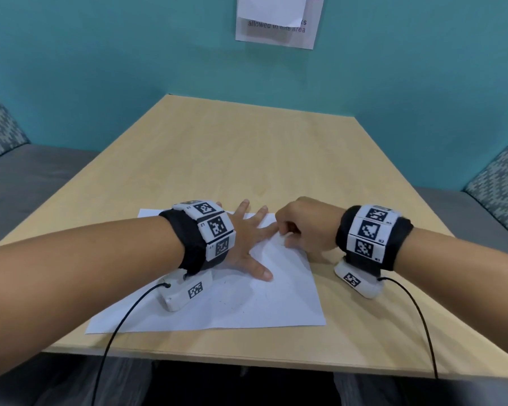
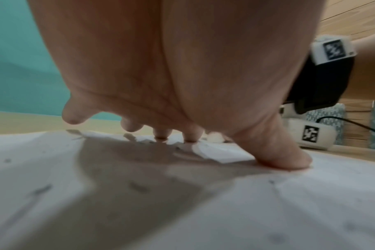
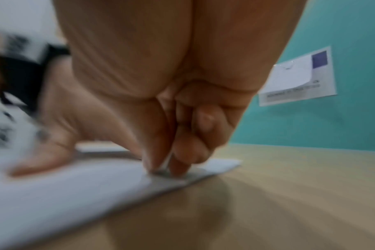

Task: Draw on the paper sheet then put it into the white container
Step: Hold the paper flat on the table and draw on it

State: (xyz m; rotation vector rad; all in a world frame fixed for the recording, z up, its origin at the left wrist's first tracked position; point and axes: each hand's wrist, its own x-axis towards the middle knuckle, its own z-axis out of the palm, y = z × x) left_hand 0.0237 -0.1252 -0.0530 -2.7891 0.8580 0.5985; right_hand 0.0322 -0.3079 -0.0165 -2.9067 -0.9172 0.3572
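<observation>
A white paper sheet [image 1: 247,303] with faint pencil marks lies flat near the front edge of the wooden table [image 1: 247,148]. My left hand [image 1: 248,244] rests on it with fingers spread and straight, and the thumb [image 2: 285,155] presses the sheet [image 2: 289,211] down. My right hand [image 1: 286,234] is curled at the sheet's far right corner, where thumb and forefinger [image 3: 178,167] pinch a lifted bit of the paper [image 3: 64,186]. I see no pen in either hand. No white container shows in any view.
The table's far half is bare wood up to the teal wall, where a printed notice [image 1: 279,22] hangs. Grey cushioned benches stand to the left [image 1: 27,186] and right [image 1: 481,206]. Cables trail from both wrist cameras over the front edge.
</observation>
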